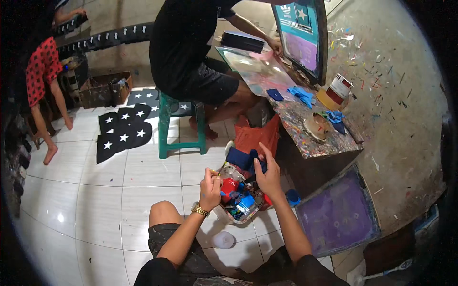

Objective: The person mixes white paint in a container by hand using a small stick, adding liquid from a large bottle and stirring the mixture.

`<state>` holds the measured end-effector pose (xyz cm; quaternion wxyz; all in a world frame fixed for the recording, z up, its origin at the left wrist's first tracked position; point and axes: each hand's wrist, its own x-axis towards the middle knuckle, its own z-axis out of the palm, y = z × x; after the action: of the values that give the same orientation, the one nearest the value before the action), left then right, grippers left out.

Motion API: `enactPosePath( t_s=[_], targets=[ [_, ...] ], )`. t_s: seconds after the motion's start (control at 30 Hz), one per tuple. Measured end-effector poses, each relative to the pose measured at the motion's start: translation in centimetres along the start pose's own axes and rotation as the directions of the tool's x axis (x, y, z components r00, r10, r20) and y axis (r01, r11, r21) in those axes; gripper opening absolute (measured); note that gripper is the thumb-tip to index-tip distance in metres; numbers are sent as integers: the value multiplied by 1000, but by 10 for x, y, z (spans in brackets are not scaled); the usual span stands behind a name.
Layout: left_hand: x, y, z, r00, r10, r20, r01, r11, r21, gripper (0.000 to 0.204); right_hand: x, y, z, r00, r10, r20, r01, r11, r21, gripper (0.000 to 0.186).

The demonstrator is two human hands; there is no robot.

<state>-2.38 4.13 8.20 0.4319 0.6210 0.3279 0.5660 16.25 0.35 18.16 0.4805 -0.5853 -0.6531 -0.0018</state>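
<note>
My left hand point(210, 191), with a gold watch point(199, 209) at the wrist, is closed in a pinch. A small yellowish tip shows at its fingers; the rest is hidden. My right hand point(269, 176) holds a dark blue cloth point(259, 167) between thumb and fingers. Another piece of dark blue fabric point(236, 158) lies just left of it. Between and below my hands stands a clear plastic tub point(247, 220). Inside are a red piece point(229, 187), a bright blue piece point(246, 203) and other crumpled, coloured items.
A white round bottle point(223, 240) stands on the tiles. Ahead, a person sits on a green stool point(182, 128) by a paint-spattered table point(305, 138) with a tin point(336, 90). Right is a purple screen frame point(336, 217); star-printed black pieces point(124, 128) lie left.
</note>
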Motion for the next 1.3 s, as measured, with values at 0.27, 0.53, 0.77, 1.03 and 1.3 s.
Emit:
enactPosePath(
  t_s=[0.27,0.53,0.77,1.03,1.3],
  targets=[
    [16,21,-9,987,111,-119,-94,986,141,12,-5,-25,-24,994,-75,84,65,991,116,71],
    [24,50,14,973,208,-99,-188,964,186,10,-16,-49,-78,991,-133,-11,133,977,169,74],
    [33,41,46,980,199,-23,-193,967,165,9,-26,-58,-122,988,-119,-94,133,977,164,74],
    [31,43,69,976,215,36,-218,973,80,9,-56,-44,-130,986,16,-163,14,983,182,74],
    [49,26,60,959,202,198,-186,978,-95,10,-64,-37,-115,970,52,-238,-25,993,115,66]
  ],
)
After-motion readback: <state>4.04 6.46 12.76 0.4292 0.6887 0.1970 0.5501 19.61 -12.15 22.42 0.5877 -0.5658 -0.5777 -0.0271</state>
